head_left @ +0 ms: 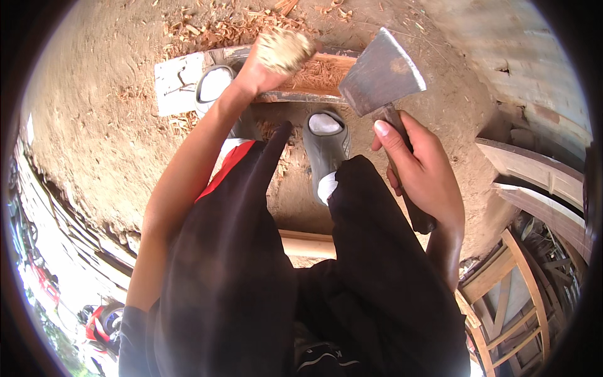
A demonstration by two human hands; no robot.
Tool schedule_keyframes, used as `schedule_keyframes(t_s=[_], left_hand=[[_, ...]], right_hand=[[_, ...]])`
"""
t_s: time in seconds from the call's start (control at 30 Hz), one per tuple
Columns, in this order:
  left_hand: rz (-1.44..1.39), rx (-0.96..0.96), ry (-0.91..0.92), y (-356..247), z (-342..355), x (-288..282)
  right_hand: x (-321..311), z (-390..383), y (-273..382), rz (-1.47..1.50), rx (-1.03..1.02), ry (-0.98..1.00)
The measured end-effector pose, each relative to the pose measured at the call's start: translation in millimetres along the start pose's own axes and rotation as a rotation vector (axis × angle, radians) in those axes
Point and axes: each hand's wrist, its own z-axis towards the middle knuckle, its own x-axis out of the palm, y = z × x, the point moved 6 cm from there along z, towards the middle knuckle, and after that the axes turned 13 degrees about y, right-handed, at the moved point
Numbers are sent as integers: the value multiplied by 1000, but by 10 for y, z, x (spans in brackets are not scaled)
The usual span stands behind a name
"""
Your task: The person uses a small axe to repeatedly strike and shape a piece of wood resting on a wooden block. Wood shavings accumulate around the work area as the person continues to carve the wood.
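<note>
My left hand (261, 75) is closed on a pale, rough, fibrous-looking piece (284, 49), blurred, over a long wooden workpiece (323, 72) with a reddish, chip-strewn hollow. My right hand (418, 166) grips the dark handle of a broad-bladed hatchet (383, 72), whose metal head is raised near the workpiece's right part. A white board-like piece (173, 85) lies at the workpiece's left end. My feet, in grey shoes (323, 144) with white socks, are just this side of the wood, between it and my dark-trousered legs.
Wood shavings (220, 25) litter the dirt floor. A corrugated wall (515, 38) rises at the right, with curved wooden panels (527, 163) and a wooden frame (512, 270) below. A pale plank (304, 245) lies under me. Stacked slats (75, 220) and red motorbikes (97, 327) are at the left.
</note>
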Motion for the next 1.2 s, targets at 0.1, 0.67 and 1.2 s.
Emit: schedule_keyframes(t_s=[0.1, 0.67, 1.2], left_hand=[[277, 16, -103, -118, -9, -114], [-2090, -519, 26, 674, 4, 302], [775, -80, 536, -48, -221, 419]], right_hand=[[2, 2, -31, -33, -35, 6], [-66, 34, -230, -53, 27, 13], [12, -110, -608, -60, 2, 11]])
